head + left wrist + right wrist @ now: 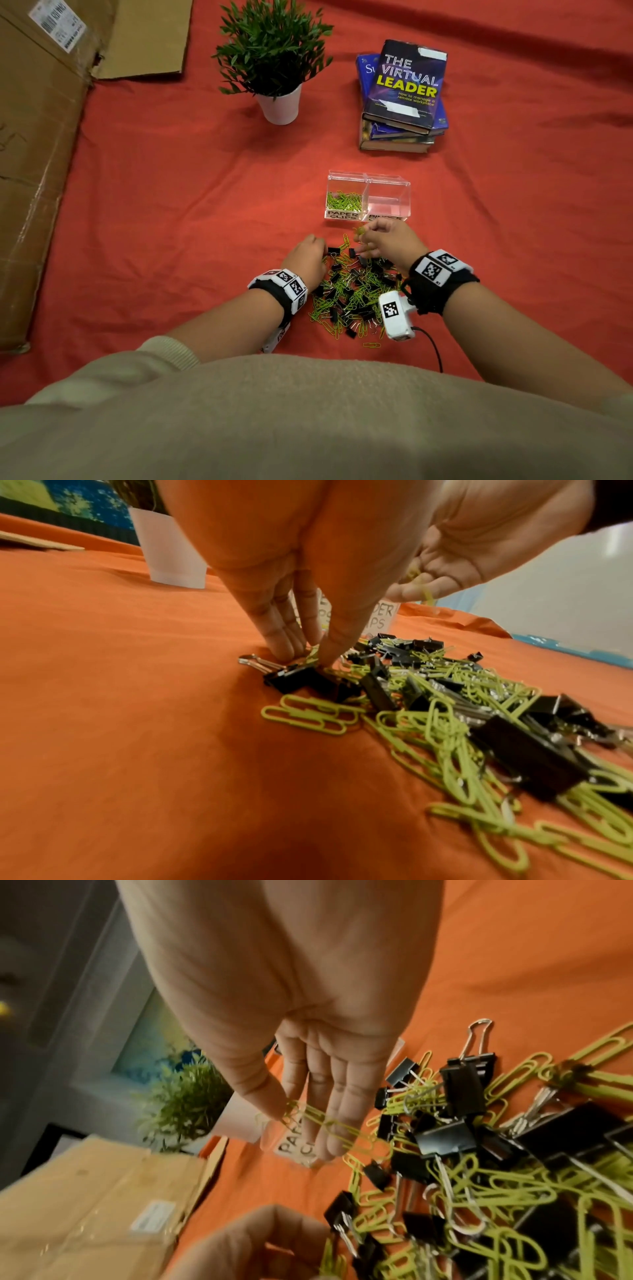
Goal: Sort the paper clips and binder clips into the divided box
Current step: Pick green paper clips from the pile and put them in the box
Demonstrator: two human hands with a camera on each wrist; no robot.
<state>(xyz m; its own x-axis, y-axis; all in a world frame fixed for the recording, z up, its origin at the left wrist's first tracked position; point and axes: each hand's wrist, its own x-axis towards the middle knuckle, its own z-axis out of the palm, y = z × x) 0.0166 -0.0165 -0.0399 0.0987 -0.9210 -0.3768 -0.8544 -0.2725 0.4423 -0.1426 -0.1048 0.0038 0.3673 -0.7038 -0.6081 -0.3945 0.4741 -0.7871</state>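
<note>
A clear divided box [368,178] stands on the red cloth. Its left compartment, labelled PAPER CLIPS, holds green paper clips [344,201]; the right compartment [388,202] looks bare. Just in front lies a mixed pile [356,291] of green paper clips and black binder clips [520,748]. My left hand [308,656] reaches down at the pile's far left edge. Its fingers [284,647] and thumb pinch a green paper clip beside a black binder clip [294,677]. My right hand [301,1123] hovers above the pile's far side, near the box. It pinches several green paper clips [329,1123].
A potted plant [279,68] in a white pot stands behind the box to the left. A stack of books [404,96] sits at the back right. A large cardboard box [41,137] fills the left side. A cable [431,346] trails from the right wrist camera.
</note>
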